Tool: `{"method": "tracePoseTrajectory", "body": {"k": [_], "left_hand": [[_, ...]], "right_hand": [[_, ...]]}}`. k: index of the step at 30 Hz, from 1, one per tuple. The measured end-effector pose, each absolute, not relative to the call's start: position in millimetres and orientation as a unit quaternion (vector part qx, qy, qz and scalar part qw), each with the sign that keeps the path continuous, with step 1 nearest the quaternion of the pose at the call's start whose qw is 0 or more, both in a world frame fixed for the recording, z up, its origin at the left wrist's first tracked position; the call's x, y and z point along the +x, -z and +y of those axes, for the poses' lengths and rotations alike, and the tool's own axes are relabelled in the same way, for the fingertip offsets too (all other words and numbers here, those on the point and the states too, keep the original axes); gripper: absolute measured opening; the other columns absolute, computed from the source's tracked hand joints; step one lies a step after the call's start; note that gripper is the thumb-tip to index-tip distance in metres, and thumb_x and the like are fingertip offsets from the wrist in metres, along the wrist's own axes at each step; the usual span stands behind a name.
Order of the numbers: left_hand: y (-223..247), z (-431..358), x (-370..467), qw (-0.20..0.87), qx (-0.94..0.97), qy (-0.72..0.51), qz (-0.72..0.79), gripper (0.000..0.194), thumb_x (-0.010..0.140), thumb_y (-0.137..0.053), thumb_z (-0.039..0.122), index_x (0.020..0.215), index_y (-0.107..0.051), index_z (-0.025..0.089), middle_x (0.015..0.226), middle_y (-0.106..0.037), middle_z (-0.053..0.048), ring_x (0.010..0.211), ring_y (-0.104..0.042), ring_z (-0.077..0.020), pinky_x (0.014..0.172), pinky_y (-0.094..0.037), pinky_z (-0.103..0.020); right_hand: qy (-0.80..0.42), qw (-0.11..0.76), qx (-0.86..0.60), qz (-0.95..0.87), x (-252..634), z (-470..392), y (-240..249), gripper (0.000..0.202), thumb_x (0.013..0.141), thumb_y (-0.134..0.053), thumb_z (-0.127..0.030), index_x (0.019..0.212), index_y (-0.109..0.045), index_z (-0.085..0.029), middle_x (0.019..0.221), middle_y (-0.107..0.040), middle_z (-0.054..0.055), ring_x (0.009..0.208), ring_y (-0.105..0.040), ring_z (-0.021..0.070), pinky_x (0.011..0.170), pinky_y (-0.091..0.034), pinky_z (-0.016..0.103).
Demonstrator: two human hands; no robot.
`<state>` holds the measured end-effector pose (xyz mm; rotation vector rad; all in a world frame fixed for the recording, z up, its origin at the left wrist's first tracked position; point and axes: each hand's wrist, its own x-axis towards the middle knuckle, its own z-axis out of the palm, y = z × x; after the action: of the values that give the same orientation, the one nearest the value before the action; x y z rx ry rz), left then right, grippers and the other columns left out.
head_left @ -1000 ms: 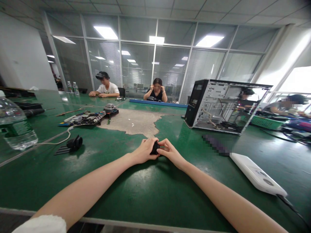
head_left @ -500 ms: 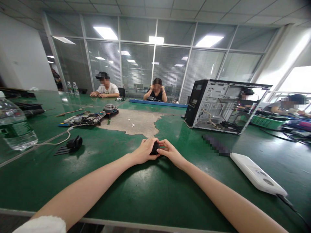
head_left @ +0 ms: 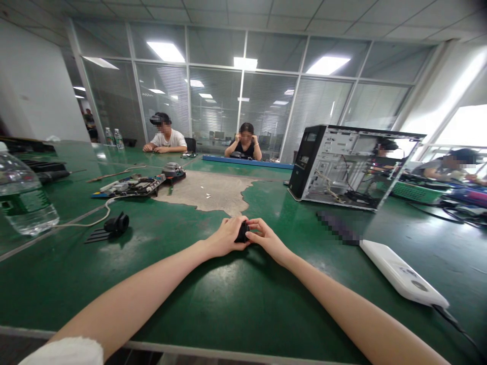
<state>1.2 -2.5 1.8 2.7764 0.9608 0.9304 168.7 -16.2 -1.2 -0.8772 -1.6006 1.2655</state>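
Both my hands meet over the green table point(head_left: 213, 304), around a small black part point(head_left: 242, 232) whose kind I cannot make out. My left hand point(head_left: 228, 235) is closed round its left side, fingers over the top and thumb below. From the right, my right hand point(head_left: 263, 237) pinches the same part between thumb and fingertips. Part of it stays hidden behind my fingers. To the left on the table lies another black plastic piece point(head_left: 116, 223) with a round end and several flat prongs.
A circuit board point(head_left: 133, 186) with a cable lies left, near a water bottle point(head_left: 25, 195). An opened computer case point(head_left: 342, 167) stands right, behind a white power bank-like device point(head_left: 403, 274) with a cord. Two people sit across the table; others are at the right beside a green basket point(head_left: 418, 191).
My hands and the black part hold almost the same position. Across the table, the person at the left has shifted their hands slightly.
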Motion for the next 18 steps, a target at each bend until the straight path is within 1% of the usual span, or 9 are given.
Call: {"method": "tracePoseTrajectory", "body": {"k": [2, 7, 9, 13, 18], "left_hand": [[-2.1, -2.7, 0.9, 0.028, 0.901, -0.301, 0.311, 0.055, 0.072, -0.054, 0.036, 0.116, -0.025, 0.019, 0.112, -0.046, -0.008, 0.102, -0.046, -0.0218, 0.087, -0.029, -0.037], [-2.4, -3.1, 0.7, 0.029, 0.902, -0.295, 0.314, 0.056, 0.071, -0.055, 0.036, 0.116, -0.025, 0.019, 0.111, -0.046, -0.008, 0.1, -0.046, -0.022, 0.086, -0.03, -0.038], [-2.6, -3.5, 0.7, 0.03, 0.903, -0.294, 0.313, 0.057, 0.071, -0.055, 0.036, 0.116, -0.025, 0.019, 0.111, -0.047, -0.008, 0.1, -0.046, -0.022, 0.086, -0.03, -0.038], [-2.8, -3.6, 0.6, 0.029, 0.902, -0.299, 0.309, 0.056, 0.072, -0.054, 0.036, 0.116, -0.025, 0.019, 0.111, -0.046, -0.009, 0.101, -0.046, -0.0219, 0.086, -0.03, -0.038], [-0.1, -1.2, 1.0, 0.028, 0.901, -0.304, 0.31, 0.054, 0.072, -0.054, 0.037, 0.115, -0.026, 0.019, 0.112, -0.046, -0.009, 0.102, -0.046, -0.0223, 0.087, -0.03, -0.038]], "right_hand": [[-0.509, 0.439, -0.36, -0.647, 169.7, -15.8, 1.1, 0.032, 0.067, -0.062, -0.031, 0.094, -0.047, -0.022, 0.094, -0.052, 0.002, 0.077, -0.055, 0.0131, 0.071, -0.044, 0.031], [-0.522, 0.444, -0.328, -0.651, 170.4, -18.8, -2.4, 0.032, 0.063, -0.066, -0.028, 0.087, -0.046, -0.022, 0.092, -0.054, 0.001, 0.084, -0.054, 0.0142, 0.075, -0.043, 0.031], [-0.526, 0.45, -0.318, -0.648, 169.9, -20.2, -3.8, 0.031, 0.063, -0.066, -0.026, 0.085, -0.044, -0.022, 0.092, -0.054, 0.0, 0.083, -0.054, 0.0134, 0.073, -0.043, 0.029], [-0.525, 0.455, -0.323, -0.643, 169.0, -20.0, -3.2, 0.027, 0.066, -0.063, -0.029, 0.082, -0.043, -0.021, 0.089, -0.054, 0.0, 0.077, -0.054, 0.0123, 0.067, -0.044, 0.028], [-0.515, 0.45, -0.336, -0.648, 169.1, -16.9, 1.7, 0.029, 0.068, -0.061, -0.03, 0.09, -0.043, -0.023, 0.089, -0.054, 0.0, 0.073, -0.055, 0.0113, 0.068, -0.044, 0.028]]}}
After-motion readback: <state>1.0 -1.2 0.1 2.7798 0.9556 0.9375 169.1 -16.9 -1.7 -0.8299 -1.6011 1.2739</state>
